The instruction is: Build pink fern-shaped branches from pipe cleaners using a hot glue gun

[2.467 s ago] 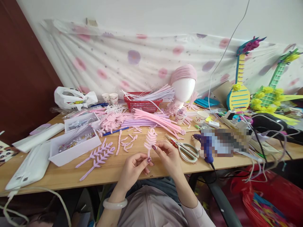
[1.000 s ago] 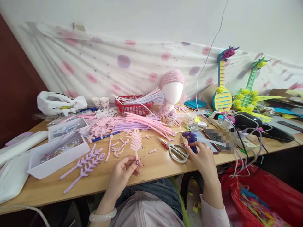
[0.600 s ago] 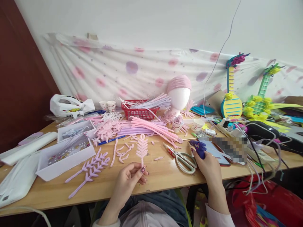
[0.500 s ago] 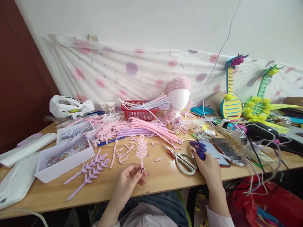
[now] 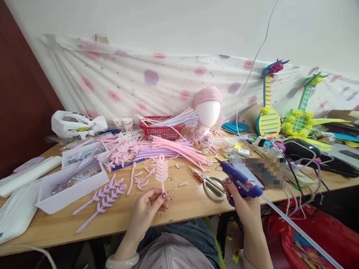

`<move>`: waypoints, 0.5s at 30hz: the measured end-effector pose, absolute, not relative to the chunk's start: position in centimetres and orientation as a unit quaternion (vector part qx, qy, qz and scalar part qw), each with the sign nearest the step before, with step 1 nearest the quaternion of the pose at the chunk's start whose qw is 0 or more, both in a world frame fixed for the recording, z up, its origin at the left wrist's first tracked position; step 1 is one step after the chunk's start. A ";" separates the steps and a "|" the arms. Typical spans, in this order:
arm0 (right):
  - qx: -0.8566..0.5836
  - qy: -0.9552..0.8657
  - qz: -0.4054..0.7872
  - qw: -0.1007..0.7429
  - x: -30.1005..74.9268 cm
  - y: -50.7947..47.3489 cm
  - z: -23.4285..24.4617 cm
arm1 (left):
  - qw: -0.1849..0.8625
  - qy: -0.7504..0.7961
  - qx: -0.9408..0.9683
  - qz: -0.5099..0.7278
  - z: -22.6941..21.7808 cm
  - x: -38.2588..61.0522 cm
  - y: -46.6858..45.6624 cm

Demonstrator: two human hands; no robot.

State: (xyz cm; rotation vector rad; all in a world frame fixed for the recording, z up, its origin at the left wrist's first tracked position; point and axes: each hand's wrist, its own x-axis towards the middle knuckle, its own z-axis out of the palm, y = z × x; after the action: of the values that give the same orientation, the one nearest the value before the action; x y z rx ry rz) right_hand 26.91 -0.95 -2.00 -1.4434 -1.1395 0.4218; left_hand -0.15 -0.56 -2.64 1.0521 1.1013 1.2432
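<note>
Between the thumb and fingers of my left hand [image 5: 151,209] is the stem of a pink pipe-cleaner leaf sprig [image 5: 162,172], held upright with its loop at the top. My right hand [image 5: 244,207] is wrapped round the handle of a blue hot glue gun [image 5: 238,180], whose nozzle points to the upper left. A long glue stick [image 5: 300,231] sticks out of the gun's back end. Just left of the gun lie scissors [image 5: 211,185] with pale handles. Short pink pipe-cleaner pieces [image 5: 143,179] lie behind my left hand, and finished lilac sprigs [image 5: 105,201] rest to its left.
White boxes of beads [image 5: 73,186] stand at left. Behind are bundled pipe cleaners [image 5: 176,149], a red basket [image 5: 161,131] and a foam head [image 5: 207,112] with a pink wrap. Cables [image 5: 294,209] hang over the right table edge. Yellow and green paper-flowered instruments [image 5: 268,123] lean at the back.
My right hand has lifted and turned the glue gun, so its body and glue stick now show. My left hand still holds the pink sprig. The whole view has shifted slightly.
</note>
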 end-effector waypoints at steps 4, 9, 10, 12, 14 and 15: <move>-0.530 -0.607 0.214 0.553 21.8 -3.2 -0.7 | 0.583 0.445 0.438 0.520 -3.0 -0.5 -0.2; -0.463 -0.731 0.153 0.478 17.8 -3.3 0.2 | 0.586 0.443 0.429 0.526 -3.0 -0.6 -0.2; -0.467 -0.737 0.144 0.466 17.6 -3.2 0.1 | 0.586 0.445 0.427 0.525 -3.0 -0.6 -0.2; -0.473 -0.745 0.133 0.452 17.3 -2.9 -0.2 | 0.589 0.447 0.428 0.520 -2.9 -0.5 -0.2; -0.475 -0.750 0.128 0.443 17.3 -2.7 -0.5 | 0.595 0.443 0.433 0.513 -2.9 -0.5 -0.2; -0.474 -0.752 0.126 0.439 17.2 -2.7 -0.6 | 0.597 0.442 0.435 0.510 -2.8 -0.5 -0.3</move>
State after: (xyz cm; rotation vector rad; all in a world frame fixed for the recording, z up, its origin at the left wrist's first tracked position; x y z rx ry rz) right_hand 17.22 -2.66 -0.57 -1.1789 -1.8696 0.3121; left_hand -0.47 -0.25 -2.85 1.0096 1.0251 1.1839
